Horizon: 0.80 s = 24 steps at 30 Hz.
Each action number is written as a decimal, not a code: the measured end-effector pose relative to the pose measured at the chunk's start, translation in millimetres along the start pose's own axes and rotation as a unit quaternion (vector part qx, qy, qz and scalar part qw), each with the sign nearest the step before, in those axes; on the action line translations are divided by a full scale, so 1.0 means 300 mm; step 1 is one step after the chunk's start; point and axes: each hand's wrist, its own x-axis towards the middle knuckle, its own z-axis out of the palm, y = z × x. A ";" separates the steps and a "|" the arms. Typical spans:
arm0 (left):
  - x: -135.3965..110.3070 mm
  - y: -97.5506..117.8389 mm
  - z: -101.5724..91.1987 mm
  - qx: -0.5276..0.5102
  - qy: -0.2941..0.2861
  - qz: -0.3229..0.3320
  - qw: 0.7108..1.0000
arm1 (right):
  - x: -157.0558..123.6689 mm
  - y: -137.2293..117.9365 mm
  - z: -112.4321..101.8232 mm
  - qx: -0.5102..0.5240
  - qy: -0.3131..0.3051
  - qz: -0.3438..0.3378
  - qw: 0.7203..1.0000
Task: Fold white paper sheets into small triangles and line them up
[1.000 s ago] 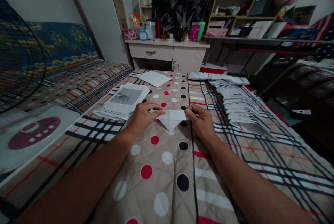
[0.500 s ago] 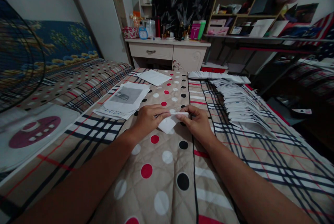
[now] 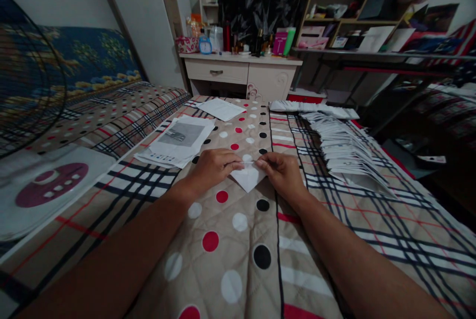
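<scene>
Between my hands is a small folded piece of white paper (image 3: pixel 248 178), its pointed corner hanging toward me. My left hand (image 3: pixel 214 166) pinches its left end between thumb and fingers. The right end is pinched by my right hand (image 3: pixel 281 171). Left of my hands lies a stack of printed sheets (image 3: pixel 181 141) with a grey picture on top. Beyond it rests a blank white sheet (image 3: pixel 221 109). To the right, a long row of folded white papers (image 3: pixel 347 148) overlaps on the bedspread, with another bundle of folded papers (image 3: pixel 314 109) across its far end.
A patterned bedspread (image 3: pixel 230 239) lies under everything. At the left edge stand a fan (image 3: pixel 29 71) and a white item with a purple oval print (image 3: pixel 52 185). A white dresser (image 3: pixel 217 74) is at the far end, shelves (image 3: pixel 342 12) at the back right.
The folded paper's pointed flap now shows wider and lower between my hands. My right fingers have shifted slightly along its upper edge. The view has moved a little.
</scene>
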 end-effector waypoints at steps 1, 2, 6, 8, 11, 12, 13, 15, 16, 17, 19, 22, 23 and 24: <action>-0.001 -0.009 -0.004 0.007 0.004 -0.011 1.000 | 0.002 0.010 -0.004 0.003 0.002 0.011 1.000; -0.001 -0.018 -0.006 0.015 0.007 -0.021 1.000 | 0.005 0.021 -0.008 0.005 0.003 0.019 1.000; -0.008 -0.055 -0.002 0.036 0.019 -0.050 0.998 | 0.013 0.064 -0.019 -0.006 0.003 0.005 1.000; -0.010 -0.067 0.005 0.027 0.031 -0.050 0.998 | 0.016 0.077 -0.023 -0.016 0.012 -0.016 1.000; -0.010 -0.069 0.010 0.014 0.081 -0.036 0.996 | 0.018 0.082 -0.030 -0.049 0.062 -0.062 0.995; -0.009 -0.065 0.008 0.016 0.104 -0.026 0.994 | 0.018 0.079 -0.034 -0.065 0.087 -0.084 0.991; -0.008 -0.060 0.004 0.020 0.125 -0.013 0.992 | 0.018 0.075 -0.038 -0.082 0.113 -0.108 0.984; -0.006 -0.049 -0.005 0.030 0.156 0.019 0.987 | 0.018 0.063 -0.049 -0.114 0.155 -0.157 0.969; -0.006 -0.046 -0.009 0.034 0.165 0.035 0.985 | 0.018 0.058 -0.055 -0.127 0.170 -0.180 0.961; -0.005 -0.044 -0.012 0.037 0.169 0.047 0.984 | 0.018 0.053 -0.061 -0.139 0.179 -0.199 0.953; -0.006 -0.048 -0.014 0.040 0.171 0.057 0.983 | 0.018 0.047 -0.071 -0.161 0.192 -0.228 0.941; -0.010 -0.064 -0.004 0.049 0.163 0.054 0.984 | 0.019 0.050 -0.075 -0.200 0.194 -0.249 0.928; -0.012 -0.070 0.001 0.054 0.158 0.054 0.985 | 0.019 0.053 -0.073 -0.210 0.190 -0.253 0.925; -0.013 -0.076 0.005 0.060 0.151 0.055 0.985 | 0.018 0.056 -0.069 -0.217 0.185 -0.258 0.923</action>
